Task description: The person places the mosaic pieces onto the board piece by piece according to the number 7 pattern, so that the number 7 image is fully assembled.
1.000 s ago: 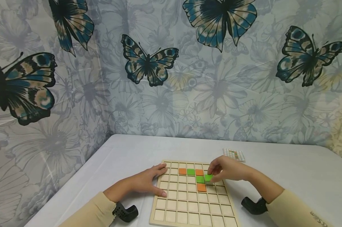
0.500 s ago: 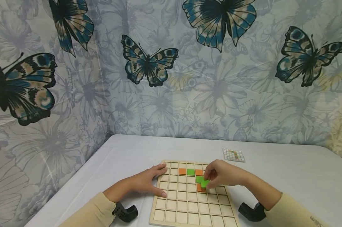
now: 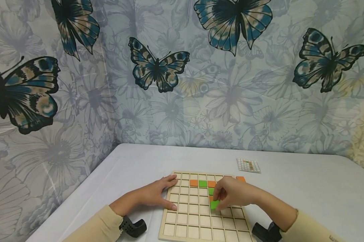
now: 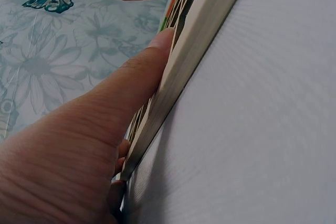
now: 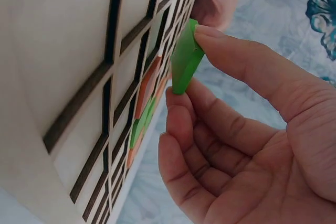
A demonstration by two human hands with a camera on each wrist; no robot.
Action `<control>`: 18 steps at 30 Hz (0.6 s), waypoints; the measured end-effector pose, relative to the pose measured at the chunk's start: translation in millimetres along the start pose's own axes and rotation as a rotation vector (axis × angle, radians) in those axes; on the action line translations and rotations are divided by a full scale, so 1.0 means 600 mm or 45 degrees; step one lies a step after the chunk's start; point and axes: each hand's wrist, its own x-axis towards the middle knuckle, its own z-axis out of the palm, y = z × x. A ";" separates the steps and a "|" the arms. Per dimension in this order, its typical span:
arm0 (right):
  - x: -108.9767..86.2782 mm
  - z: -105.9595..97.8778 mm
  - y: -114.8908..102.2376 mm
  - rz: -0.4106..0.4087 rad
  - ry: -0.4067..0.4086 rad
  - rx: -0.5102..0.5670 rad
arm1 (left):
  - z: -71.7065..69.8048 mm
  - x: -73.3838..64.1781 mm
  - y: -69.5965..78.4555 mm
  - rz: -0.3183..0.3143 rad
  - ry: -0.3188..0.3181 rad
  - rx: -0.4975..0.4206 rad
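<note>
A wooden grid board (image 3: 193, 221) lies on the white table. My left hand (image 3: 156, 193) rests at its left edge with fingers spread, the thumb (image 4: 157, 43) touching the rim. Between thumb and fingertips my right hand (image 3: 237, 191) pinches a green square tile (image 5: 185, 59), held tilted just above the board. In the grid's second row sit an orange tile (image 3: 194, 183), a green tile (image 3: 202, 183) and another orange tile (image 3: 211, 184). Below that last one are a green tile (image 3: 211, 191) and an orange one, both partly hidden by my right hand.
A small pattern card (image 3: 248, 165) with a coloured grid lies on the table beyond the board. Another orange tile (image 3: 240, 178) shows behind my right hand, near the board's far right corner. Butterfly-printed fabric (image 3: 182, 117) stands behind the table (image 3: 145, 161).
My right hand has moved left and nearer with the green tile, from right of the coloured tiles to below them. The orange tile behind that hand has come into view. My left hand stays put.
</note>
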 end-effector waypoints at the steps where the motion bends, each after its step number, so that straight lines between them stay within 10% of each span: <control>1: 0.000 0.001 -0.001 0.005 -0.003 -0.006 | 0.000 0.000 0.001 0.000 0.001 -0.002; 18: 0.002 0.011 -0.007 0.088 -0.036 -0.038 | 0.003 0.000 0.004 -0.007 0.031 -0.026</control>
